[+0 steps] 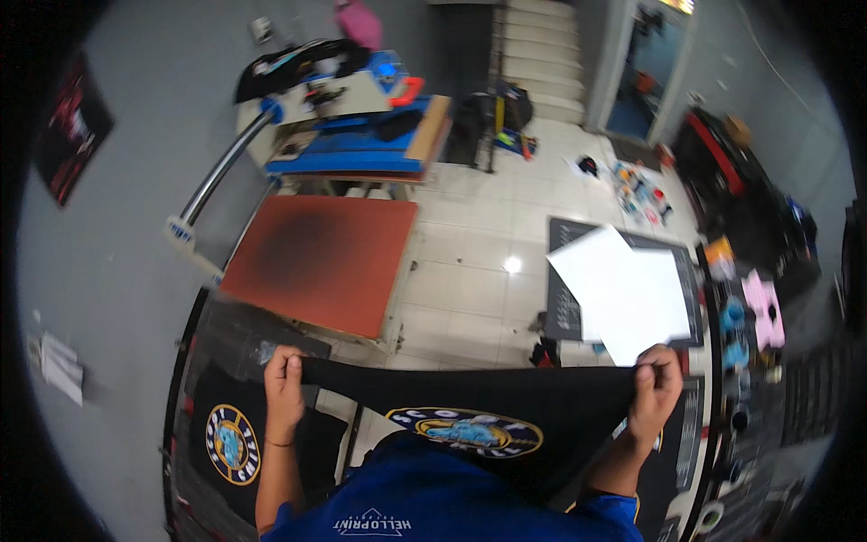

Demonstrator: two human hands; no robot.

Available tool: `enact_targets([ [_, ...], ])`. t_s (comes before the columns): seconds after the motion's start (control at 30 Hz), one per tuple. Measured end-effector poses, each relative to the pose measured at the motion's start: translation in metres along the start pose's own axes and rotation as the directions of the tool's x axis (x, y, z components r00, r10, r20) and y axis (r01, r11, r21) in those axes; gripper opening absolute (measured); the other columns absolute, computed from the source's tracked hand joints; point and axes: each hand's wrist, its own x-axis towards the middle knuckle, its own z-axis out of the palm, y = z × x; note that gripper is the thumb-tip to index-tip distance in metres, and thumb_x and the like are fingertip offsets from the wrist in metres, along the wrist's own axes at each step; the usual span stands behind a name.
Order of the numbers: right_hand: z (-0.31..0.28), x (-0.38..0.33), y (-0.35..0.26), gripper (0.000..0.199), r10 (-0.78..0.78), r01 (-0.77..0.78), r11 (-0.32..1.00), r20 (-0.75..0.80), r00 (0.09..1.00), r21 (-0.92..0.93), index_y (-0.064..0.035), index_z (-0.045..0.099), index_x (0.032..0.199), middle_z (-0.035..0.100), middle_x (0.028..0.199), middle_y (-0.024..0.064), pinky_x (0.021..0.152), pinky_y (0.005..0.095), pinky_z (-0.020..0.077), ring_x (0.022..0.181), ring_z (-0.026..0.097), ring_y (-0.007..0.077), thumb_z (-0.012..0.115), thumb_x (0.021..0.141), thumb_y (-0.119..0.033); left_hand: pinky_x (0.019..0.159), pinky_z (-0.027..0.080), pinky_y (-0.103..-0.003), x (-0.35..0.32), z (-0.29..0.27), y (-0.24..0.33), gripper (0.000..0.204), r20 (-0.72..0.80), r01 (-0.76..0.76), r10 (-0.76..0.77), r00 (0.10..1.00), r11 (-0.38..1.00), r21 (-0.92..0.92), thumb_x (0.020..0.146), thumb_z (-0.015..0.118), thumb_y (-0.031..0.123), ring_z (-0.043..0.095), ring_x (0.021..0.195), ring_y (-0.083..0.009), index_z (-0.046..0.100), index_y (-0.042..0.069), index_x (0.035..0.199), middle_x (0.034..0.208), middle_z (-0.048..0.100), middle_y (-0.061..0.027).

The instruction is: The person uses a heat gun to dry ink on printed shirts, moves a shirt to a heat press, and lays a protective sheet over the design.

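Observation:
A black T-shirt (361,384) with a round yellow, white and blue print is stretched in front of my body, its upper edge nearly straight. My left hand (284,375) pinches one end of that edge between thumb and fingers. At the other end, my right hand (659,379) grips the cloth in closed fingers. Lower parts of the shirt are hidden by my body and right forearm. Another black garment (302,470) with a similar round print lies to the left, beneath my left forearm. More black cloth (664,474) with a partly visible print lies beside my right arm.
Ahead on the left is a heat press bed with a reddish-brown pad (361,271), darkened in the middle. Behind it stands a blue-topped press (352,144) with clutter. White sheets (623,280) overlap on a dark gridded mat (564,237) at right. Stairs (539,63) rise behind.

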Motion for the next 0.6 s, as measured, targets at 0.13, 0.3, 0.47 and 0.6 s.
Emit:
enact_targets([
  [0.13, 0.071, 0.082, 0.022, 0.015, -0.175, 0.179, 0.977, 0.05, 0.983, -0.116, -0.0015, 0.05, 0.087, 0.048, 0.084, 0.003, 0.073, 0.0239, 0.0343, 0.079, 0.043, 0.0116, 0.057, 0.094, -0.014, 0.054, 0.043, -0.031, 0.024, -0.019, 0.001, 0.012, -0.202, -0.287, 0.371, 0.906, 0.891, 0.35, 0.092, 0.058, 0.013, 0.055, 0.057, -0.0225, 0.057, 0.003, 0.085, 0.069, 0.055, -0.0111],
  [0.3, 0.152, 0.181, 0.043, 0.01, -0.364, 0.363, 0.931, -0.022, 0.931, -0.035, 0.0004, 0.05, 0.091, 0.05, 0.089, 0.0047, 0.08, 0.0254, 0.0353, 0.085, 0.045, 0.0136, 0.051, 0.097, -0.008, 0.049, 0.044, -0.033, 0.043, -0.076, 0.063, 0.012, 0.163, -0.347, 0.307, 0.938, 0.847, 0.402, 0.077, 0.069, 0.005, 0.055, 0.053, -0.0288, 0.061, 0.004, 0.086, 0.066, 0.054, -0.0083],
  [0.47, 0.236, 0.298, 0.036, 0.014, -0.533, 0.532, 0.844, 0.005, 0.846, -0.065, 0.0034, 0.053, 0.101, 0.055, 0.098, 0.0068, 0.088, 0.0258, 0.0381, 0.092, 0.051, 0.0142, 0.05, 0.099, -0.01, 0.053, 0.045, -0.036, 0.074, -0.105, 0.087, 0.034, 0.069, -0.192, 0.196, 0.978, 0.724, 0.663, 0.051, 0.066, 0.002, 0.057, 0.063, -0.0273, 0.063, 0.004, 0.085, 0.073, 0.055, -0.0094],
  [0.6, 0.41, 0.391, 0.014, 0.017, -0.679, 0.681, 0.732, 0.11, 0.726, 0.029, 0.0043, 0.06, 0.103, 0.061, 0.099, 0.0065, 0.086, 0.0256, 0.0418, 0.093, 0.056, 0.0143, 0.056, 0.097, -0.011, 0.074, 0.047, -0.036, 0.145, -0.12, 0.082, 0.034, -0.389, 0.088, 0.367, 0.845, 0.622, 0.778, 0.052, 0.045, -0.002, 0.057, 0.076, -0.0374, 0.057, -0.004, 0.084, 0.079, 0.055, -0.0184],
])
